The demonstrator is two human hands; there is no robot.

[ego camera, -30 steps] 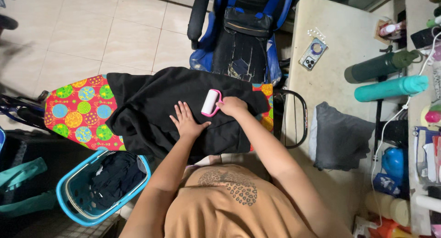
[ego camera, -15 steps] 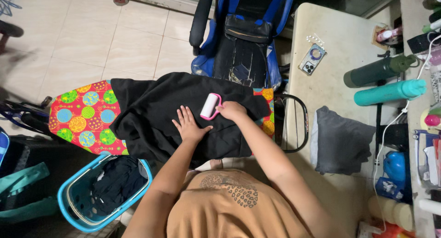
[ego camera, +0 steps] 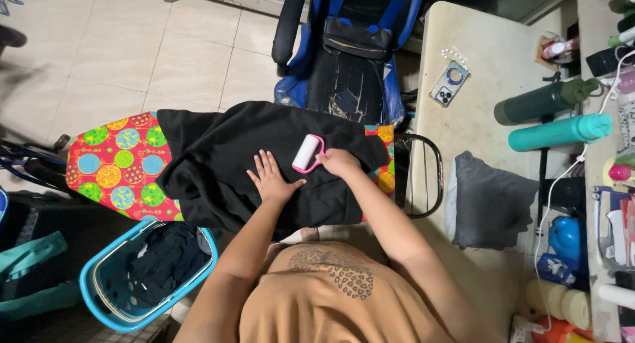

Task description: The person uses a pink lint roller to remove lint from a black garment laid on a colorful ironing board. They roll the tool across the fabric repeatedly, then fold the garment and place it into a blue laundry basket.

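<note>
A black garment (ego camera: 218, 158) lies spread over an ironing board (ego camera: 116, 168) with a red cover of coloured circles. My left hand (ego camera: 272, 179) rests flat on the cloth, fingers spread. Just right of it, my right hand (ego camera: 338, 162) grips the pink handle of a lint roller (ego camera: 307, 152), whose white roll lies on the garment.
A blue laundry basket (ego camera: 99, 297) with dark clothes stands at the lower left. A blue and black office chair (ego camera: 350, 58) is behind the board. The desk (ego camera: 489, 105) on the right holds a phone (ego camera: 450, 84), two bottles (ego camera: 559, 115) and a folded grey cloth (ego camera: 493, 201).
The lint roller and my right hand have shifted slightly across the garment. My left hand stays flat on the cloth.
</note>
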